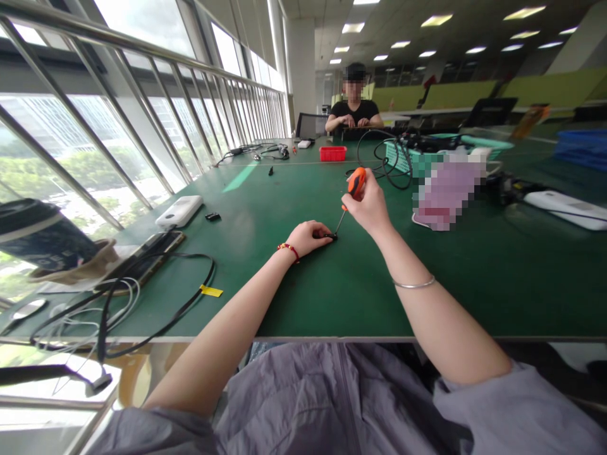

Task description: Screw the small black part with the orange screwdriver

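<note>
"Orange-and-black screwdriver point(356, 183). Which hand?"

"Right hand point(372, 205). Fingers wrapped round the handle, no gap showing. Tool's tilted, shaft running down and left out of the fist."

"Down to what?"

"Black part point(332, 236), small, lying on the green table point(360, 303). Tip meets its right end, just below and left of the right grip. Seated or only touching, can't tell."

"Left hand point(308, 239)?"

"Low on the table, left of the tool tip. Thumb and fingers closed on the part, covering most of it. How hard they squeeze, can't tell."

"Wrists?"

"Beaded bracelet point(288, 251) behind the left grip, silver bangle point(414, 284) behind the right."

"Left of the grips?"

"White box point(180, 210), small black clip point(213, 216) just beside it. Nearer the body, phone point(152, 259), cup point(47, 234), looped black cable point(187, 308) with a yellow tag point(211, 291)."

"Beyond them?"

"Red tray point(332, 153), past both hands. Teal basket point(398, 157) beyond and right of the right grip, cables piled in and around it. Blurred-out purple item point(448, 193) closer, right of that hand."

"Anyone else?"

"Person point(355, 117) in black at the far end, well apart from the grips, both hands low at a dark object point(363, 133)."
</note>
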`<action>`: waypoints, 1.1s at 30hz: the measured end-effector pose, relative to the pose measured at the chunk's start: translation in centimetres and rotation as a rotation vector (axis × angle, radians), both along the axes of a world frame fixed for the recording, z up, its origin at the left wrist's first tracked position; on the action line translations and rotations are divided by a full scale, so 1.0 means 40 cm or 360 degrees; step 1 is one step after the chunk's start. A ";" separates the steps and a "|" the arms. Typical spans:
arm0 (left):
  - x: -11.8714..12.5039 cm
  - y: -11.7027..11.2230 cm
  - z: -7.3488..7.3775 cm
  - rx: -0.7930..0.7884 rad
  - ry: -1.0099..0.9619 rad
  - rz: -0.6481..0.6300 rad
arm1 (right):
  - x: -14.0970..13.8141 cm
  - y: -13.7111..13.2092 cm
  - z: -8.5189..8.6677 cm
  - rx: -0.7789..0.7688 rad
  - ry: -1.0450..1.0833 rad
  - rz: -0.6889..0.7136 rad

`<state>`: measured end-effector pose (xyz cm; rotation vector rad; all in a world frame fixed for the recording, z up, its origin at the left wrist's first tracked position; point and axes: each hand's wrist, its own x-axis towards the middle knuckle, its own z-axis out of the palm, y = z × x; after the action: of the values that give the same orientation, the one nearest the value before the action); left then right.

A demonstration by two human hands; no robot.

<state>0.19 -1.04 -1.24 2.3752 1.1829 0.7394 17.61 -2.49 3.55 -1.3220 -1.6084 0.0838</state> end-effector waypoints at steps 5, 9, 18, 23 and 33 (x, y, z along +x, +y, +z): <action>0.000 -0.001 0.002 -0.0002 0.0007 -0.0001 | -0.004 -0.012 0.008 -0.0068 0.0042 -0.0039; 0.000 0.000 0.002 -0.0005 0.0001 -0.0013 | -0.008 -0.010 0.011 -0.0085 0.0099 -0.0011; -0.001 0.005 -0.003 0.0001 -0.0007 -0.0020 | -0.005 0.016 -0.017 0.0085 0.0197 0.0129; -0.001 0.004 -0.002 -0.0004 -0.0022 -0.0031 | -0.008 0.011 -0.011 0.0024 0.0146 -0.0027; 0.001 0.002 -0.001 0.0002 -0.0014 -0.0017 | -0.012 -0.001 -0.005 0.0004 0.0098 0.0025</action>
<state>0.21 -0.95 -1.28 2.3748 1.1660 0.7462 17.13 -2.54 3.36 -1.2931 -1.5665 0.1310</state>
